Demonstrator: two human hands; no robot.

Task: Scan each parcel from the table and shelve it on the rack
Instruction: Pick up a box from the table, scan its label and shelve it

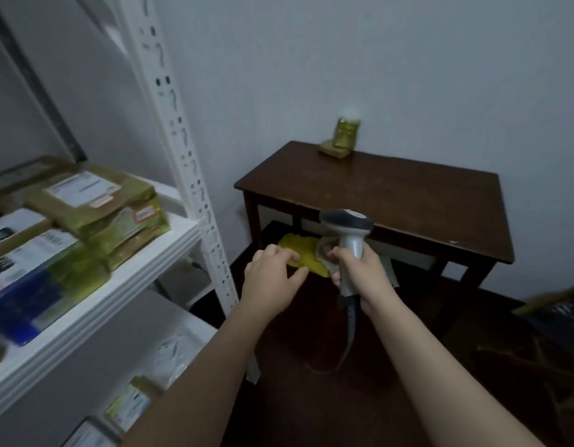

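Observation:
My right hand (359,272) grips the handle of a grey barcode scanner (346,224), whose head points left and whose cable hangs down to the floor. My left hand (272,279) hovers beside it with fingers loosely spread and holds nothing. A dark wooden table (392,195) stands ahead against the wall. On its far edge sit a small gold-wrapped parcel (346,132) and a flat one (332,150) below it. The white rack (124,275) at the left carries several taped parcels (95,201) with white labels.
A yellow cloth or bag (305,253) lies on the dark floor under the table. The rack's perforated white post (195,188) stands between shelf and table. More parcels (127,404) lie on the lower shelf. A dark object (559,311) sits at the right edge.

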